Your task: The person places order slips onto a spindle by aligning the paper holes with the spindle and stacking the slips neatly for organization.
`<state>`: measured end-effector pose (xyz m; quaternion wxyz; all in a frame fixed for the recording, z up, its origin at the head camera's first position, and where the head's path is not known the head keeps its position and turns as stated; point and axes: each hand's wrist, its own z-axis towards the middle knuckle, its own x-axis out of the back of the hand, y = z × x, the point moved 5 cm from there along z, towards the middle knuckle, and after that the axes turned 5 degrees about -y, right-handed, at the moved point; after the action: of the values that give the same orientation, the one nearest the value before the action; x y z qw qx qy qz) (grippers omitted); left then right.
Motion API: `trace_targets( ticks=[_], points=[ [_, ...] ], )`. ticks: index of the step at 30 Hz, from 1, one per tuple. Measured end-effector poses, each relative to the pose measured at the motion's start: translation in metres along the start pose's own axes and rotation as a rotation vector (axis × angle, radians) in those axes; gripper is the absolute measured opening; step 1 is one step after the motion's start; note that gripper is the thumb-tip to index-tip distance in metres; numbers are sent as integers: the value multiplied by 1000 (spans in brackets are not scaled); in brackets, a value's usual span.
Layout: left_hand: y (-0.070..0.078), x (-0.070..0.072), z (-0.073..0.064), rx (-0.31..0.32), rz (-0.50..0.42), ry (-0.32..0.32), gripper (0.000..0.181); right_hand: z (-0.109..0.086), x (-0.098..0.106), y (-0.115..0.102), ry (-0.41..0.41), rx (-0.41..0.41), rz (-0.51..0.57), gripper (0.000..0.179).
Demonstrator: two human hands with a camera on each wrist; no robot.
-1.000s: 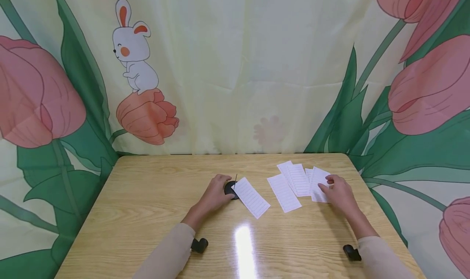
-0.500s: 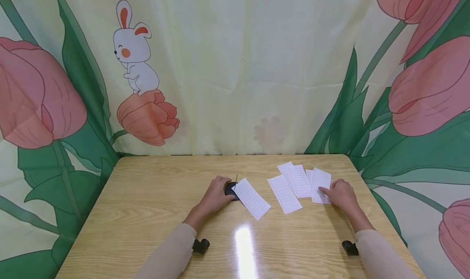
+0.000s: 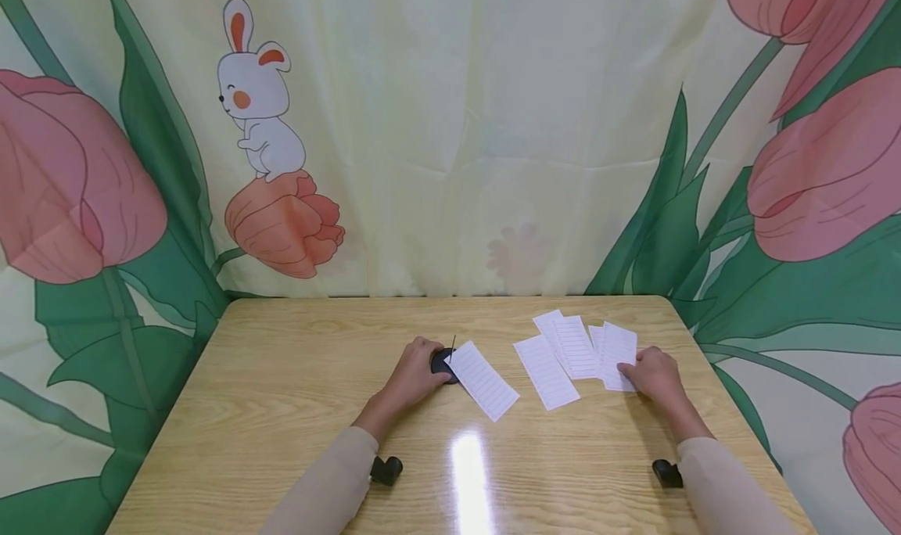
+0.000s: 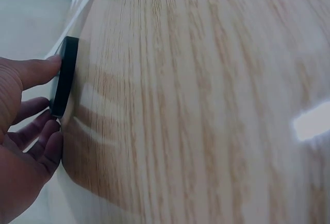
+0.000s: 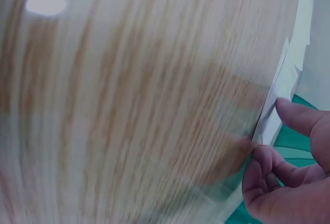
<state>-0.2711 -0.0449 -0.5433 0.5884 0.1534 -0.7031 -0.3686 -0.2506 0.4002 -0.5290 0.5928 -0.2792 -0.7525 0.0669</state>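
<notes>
In the head view, my left hand (image 3: 411, 372) grips a round black base (image 3: 438, 360) with a thin spike (image 3: 453, 347) standing up from it. The left wrist view shows thumb and fingers on opposite sides of that base's rim. A lined paper slip (image 3: 486, 385) slants away to the right, its upper-left corner overlapping the spike. Farther right, my right hand (image 3: 658, 372) pinches another white slip (image 3: 619, 351) by its lower right edge. In the right wrist view, the thumb lies on the slip (image 5: 269, 112) and curled fingers meet its edge.
Between the hands lie more lined slips, one on its own (image 3: 545, 375) and several overlapping, including a slip (image 3: 577, 351) beside the pinched one. The wooden table (image 3: 281, 386) ends at a tulip-print curtain (image 3: 422, 167). Light glares on the table's near middle.
My right hand's fingers have drawn back from over the rightmost slip to its right edge, and that slip has shifted slightly right. My left hand and the spike base have stayed put.
</notes>
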Motion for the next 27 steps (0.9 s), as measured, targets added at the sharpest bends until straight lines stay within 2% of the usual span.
trace_targets(
  ticks=[6,14,21,27],
  points=[
    [0,-1,1,7,12,-7,54,0,2,1,36,-1,8,47],
    [0,0,0,22,7,-6,53,-1,2,0,30,-21,65,45],
    [1,1,-1,30,-10,-7,53,-2,4,-1,52,11,58,40],
    [2,2,-1,24,-8,-5,53,-1,1,3,57,46,23,45]
  ],
)
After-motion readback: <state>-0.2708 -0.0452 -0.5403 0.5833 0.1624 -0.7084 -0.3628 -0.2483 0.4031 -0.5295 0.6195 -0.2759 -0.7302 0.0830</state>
